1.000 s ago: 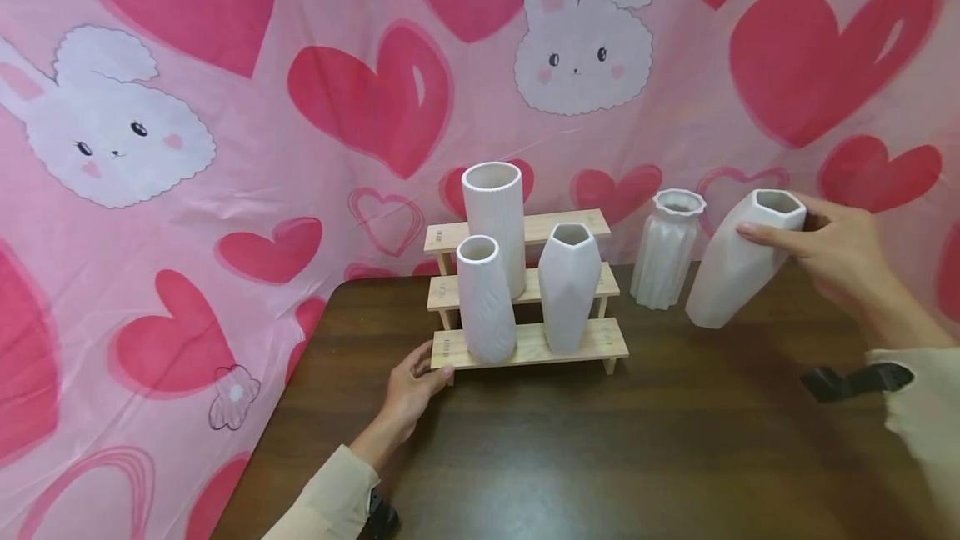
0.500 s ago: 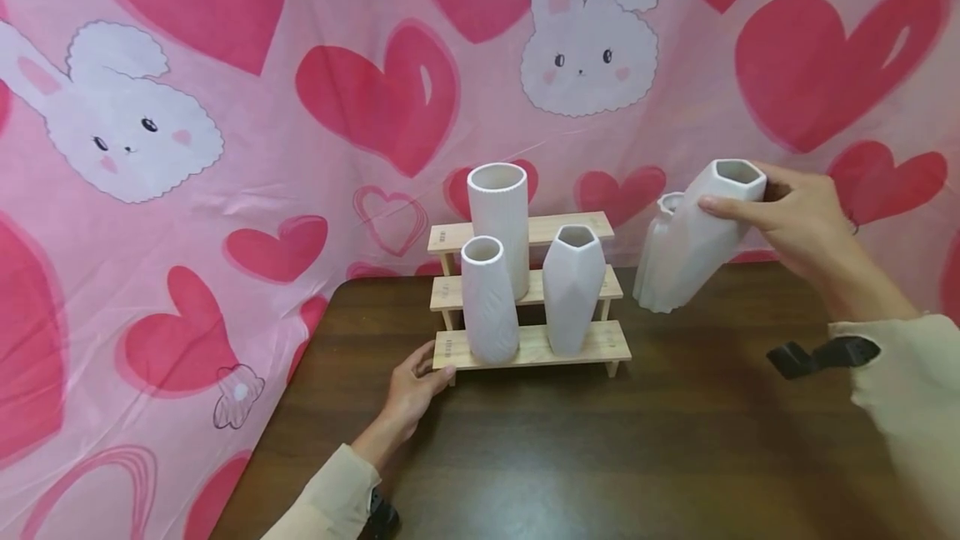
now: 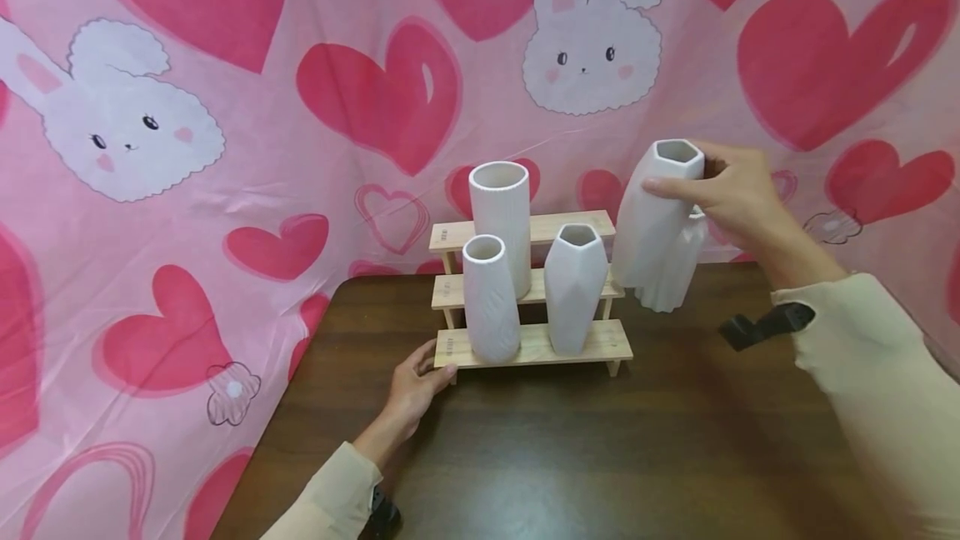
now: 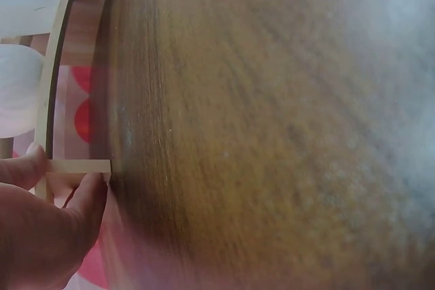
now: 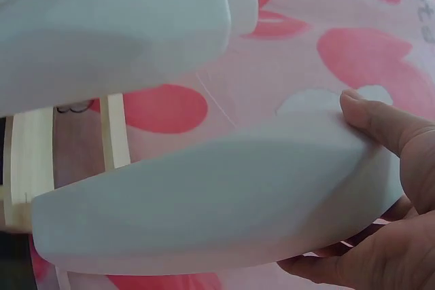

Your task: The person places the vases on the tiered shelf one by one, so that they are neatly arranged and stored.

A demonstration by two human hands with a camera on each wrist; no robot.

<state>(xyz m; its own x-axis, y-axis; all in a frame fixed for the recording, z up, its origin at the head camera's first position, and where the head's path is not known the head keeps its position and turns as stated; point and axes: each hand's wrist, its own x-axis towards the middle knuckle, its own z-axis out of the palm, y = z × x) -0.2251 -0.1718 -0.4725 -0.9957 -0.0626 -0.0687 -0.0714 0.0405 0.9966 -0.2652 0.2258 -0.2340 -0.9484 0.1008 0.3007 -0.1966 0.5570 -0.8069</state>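
Observation:
My right hand [image 3: 731, 190] grips a white faceted vase [image 3: 651, 219] near its mouth, thumb on the front. This vase hangs slightly tilted beside the right end of the wooden three-tier stand [image 3: 536, 347], overlapping its middle tier in the head view. My left hand [image 3: 411, 390] pinches the left end of the stand's lowest tier, its fingers at the leg [image 4: 80, 166]. On that tier stand a slim textured vase [image 3: 491, 307] and a second faceted vase [image 3: 573, 294]. Behind them a tall ribbed cylinder vase [image 3: 501, 190] rises from the middle tier.
Right of the stand, a fluted vase [image 3: 678, 273] stands on the dark wooden table [image 3: 540, 457], partly hidden behind the held vase. A pink cloth [image 3: 255, 148] with hearts and rabbits hangs behind the table. The stand's top tier [image 3: 570, 225] has bare wood at its right.
My right hand has carried the faceted vase left and up, past the fluted vase to the stand's right end, turning it more upright. The left hand keeps its place on the stand.

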